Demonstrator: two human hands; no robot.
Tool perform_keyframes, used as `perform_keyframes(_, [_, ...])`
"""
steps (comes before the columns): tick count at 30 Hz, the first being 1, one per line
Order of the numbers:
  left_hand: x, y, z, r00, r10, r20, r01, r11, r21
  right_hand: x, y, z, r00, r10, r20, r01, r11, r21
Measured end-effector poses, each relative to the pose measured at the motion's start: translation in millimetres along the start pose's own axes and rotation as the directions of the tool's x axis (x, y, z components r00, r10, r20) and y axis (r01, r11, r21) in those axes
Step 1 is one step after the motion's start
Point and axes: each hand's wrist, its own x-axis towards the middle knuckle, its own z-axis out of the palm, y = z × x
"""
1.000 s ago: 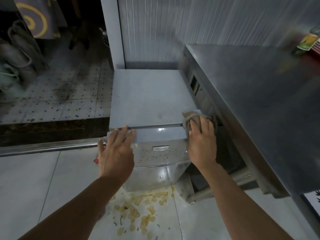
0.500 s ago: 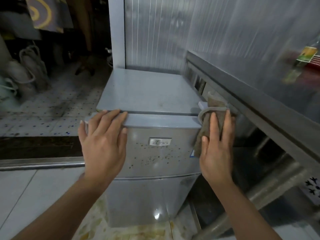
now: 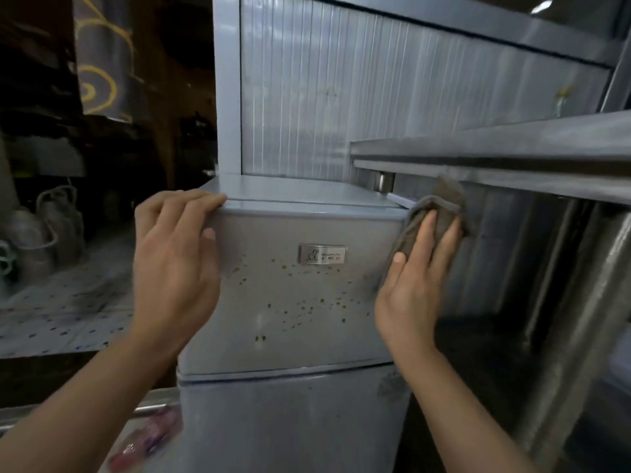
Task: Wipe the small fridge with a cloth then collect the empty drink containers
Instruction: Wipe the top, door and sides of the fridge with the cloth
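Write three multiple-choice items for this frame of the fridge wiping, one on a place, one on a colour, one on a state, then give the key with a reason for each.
1. Where is the crumpled cloth?
A. On the floor
B. At the upper right edge of the small silver fridge
C. On the steel counter

2. What colour is the cloth?
A. Grey-brown
B. Bright yellow
C. White

3. How is the fridge's upper door front?
A. Spotless
B. Hanging wide open
C. Speckled with brown spots

Key: B, the right hand presses the cloth against the fridge's upper right corner; A, the fabric looks dull grey-brown; C, small brown specks are scattered below the metal badge, while the left hand rests on the top left corner.
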Motion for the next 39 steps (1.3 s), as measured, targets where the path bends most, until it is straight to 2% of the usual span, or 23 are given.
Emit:
perform_keyframes(2, [-3,-3,2,1.000,0.007,0.007,-0.007,1.000,-0.006,-16,-17,10,0.997,-0.074,-0.004,0.074,0.997,0.016])
perform_keyframes(5, [-6,-8,0,0.999,0.018,0.030,-0.017,0.999,-0.040,-33,-28,16,0.973,-0.219,0.076,0.216,0.975,0.053])
perform_keyframes(8, [-7,-15,-8,0.998,-0.054,0.012,0.054,0.995,-0.082,-24,-3,5,0.940,-0.321,0.119,0.329,0.943,-0.055])
perform_keyframes(9, [-8,-17,-10,0.997,-0.082,-0.003,0.081,0.993,-0.085,-17,9,0,0.950,-0.291,0.114,0.301,0.950,-0.083])
perform_keyframes(12, [-10,-19,-15,0.997,-0.076,0.003,0.076,0.991,-0.107,-3,25,-6,0.997,-0.006,0.072,0.006,1.000,-0.001])
perform_keyframes(14, [-12,-19,-16,0.998,-0.066,0.000,0.065,0.987,-0.144,-9,13,-1,0.999,0.030,0.027,-0.031,0.999,0.034])
perform_keyframes(18, [-11,-14,-12,0.994,-0.109,-0.018,0.103,0.974,-0.203,-35,-36,21,0.986,-0.166,-0.016,0.167,0.981,0.096])
perform_keyframes(22, [-10,-9,-14,0.985,-0.172,0.033,0.174,0.943,-0.285,-40,-67,31,0.960,-0.278,0.007,0.277,0.958,0.081])
perform_keyframes(24, [-11,-10,-18,0.978,-0.195,0.068,0.207,0.928,-0.311,-47,-82,37,0.888,-0.457,0.057,0.453,0.889,0.064])
perform_keyframes(27, [-13,-12,-25,0.965,-0.228,0.134,0.262,0.891,-0.371,-52,-98,44,0.733,-0.665,0.147,0.661,0.746,0.077])
perform_keyframes(29, [-18,-13,-31,0.948,-0.259,0.185,0.314,0.853,-0.416,-43,-84,39,0.706,-0.692,0.151,0.699,0.715,0.010])
perform_keyframes(32, [-30,-20,-41,0.935,-0.261,0.242,0.347,0.819,-0.457,-35,-47,24,0.803,-0.590,0.091,0.596,0.799,-0.082])
perform_keyframes(35, [-35,-29,-46,0.935,-0.257,0.243,0.344,0.820,-0.458,-42,-46,25,0.872,-0.489,0.021,0.489,0.870,-0.054])
perform_keyframes(37, [-35,-32,-44,0.932,-0.266,0.246,0.356,0.801,-0.481,-47,-65,37,0.835,-0.549,0.034,0.549,0.835,-0.018])
perform_keyframes(39, [-35,-32,-43,0.927,-0.269,0.262,0.370,0.776,-0.510,-51,-87,48,0.748,-0.658,0.088,0.662,0.750,-0.014])
